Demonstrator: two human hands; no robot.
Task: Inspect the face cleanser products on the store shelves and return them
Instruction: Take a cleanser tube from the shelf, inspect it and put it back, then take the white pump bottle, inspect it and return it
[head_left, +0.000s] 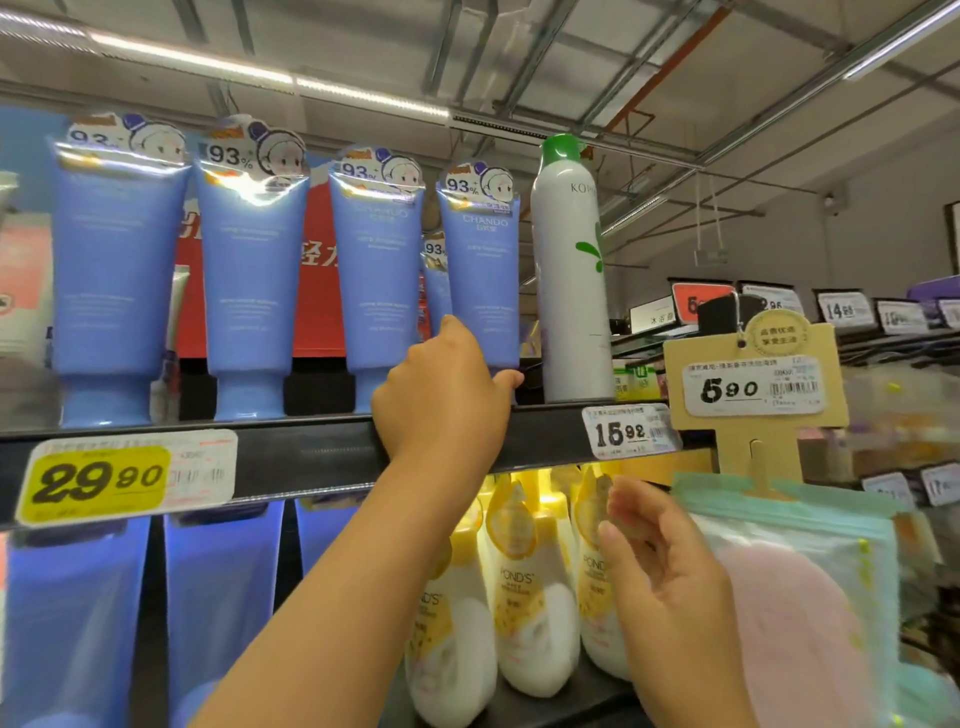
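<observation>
Several blue cleanser tubes stand cap-down in a row on the top shelf (322, 454). My left hand (441, 395) reaches up and grips the rightmost blue tube (480, 280) at its base, thumb on the right side and fingers on the left; the tube stands upright on the shelf. A smaller blue tube (435, 291) shows behind it. My right hand (670, 577) hovers lower, fingers relaxed, holding nothing, in front of the yellow-and-white Pond's bottles (519, 587) on the shelf below.
A tall white spray can (571, 291) with a green cap stands just right of the gripped tube. A cardboard price sign (753, 384) and hanging pouches (795, 597) crowd the right. More blue tubes (218, 613) fill the lower left shelf.
</observation>
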